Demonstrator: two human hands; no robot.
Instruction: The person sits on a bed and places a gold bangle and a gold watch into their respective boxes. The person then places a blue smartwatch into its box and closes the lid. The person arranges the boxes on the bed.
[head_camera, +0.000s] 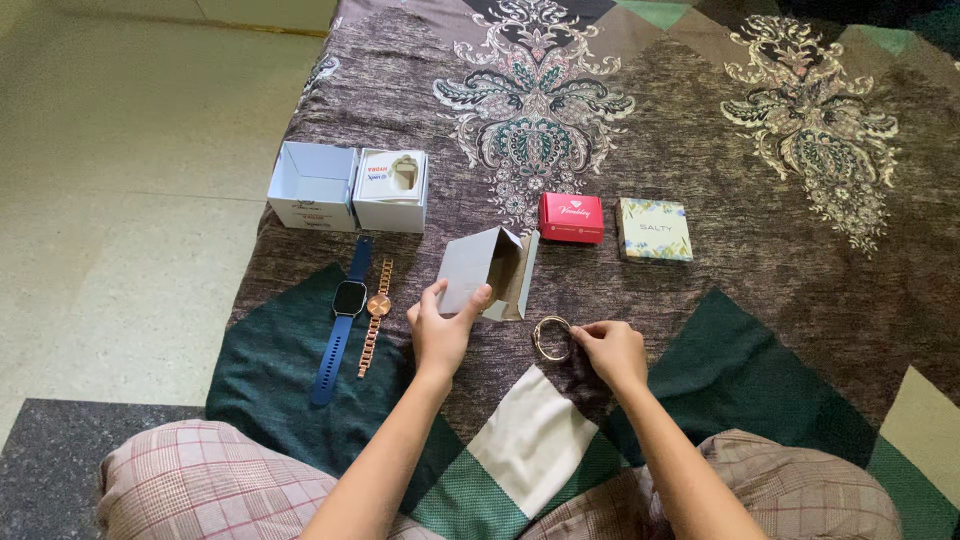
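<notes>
Five boxes lie on the bedspread (760, 200): two white ones, a grey one, a red one (571, 218) and a floral one (654, 229). One white box (312, 186) stands open and bare inside; the other (391, 188) holds a white insert. Two watches lie side by side, one blue (343, 318), one rose-gold (377, 316). The left hand (442, 332) has its grip clenched around the grey box (489, 272), tipped open with nothing visible inside. The right hand (611, 350) pinches one gold bangle (551, 338) on the bedspread beside that box.
</notes>
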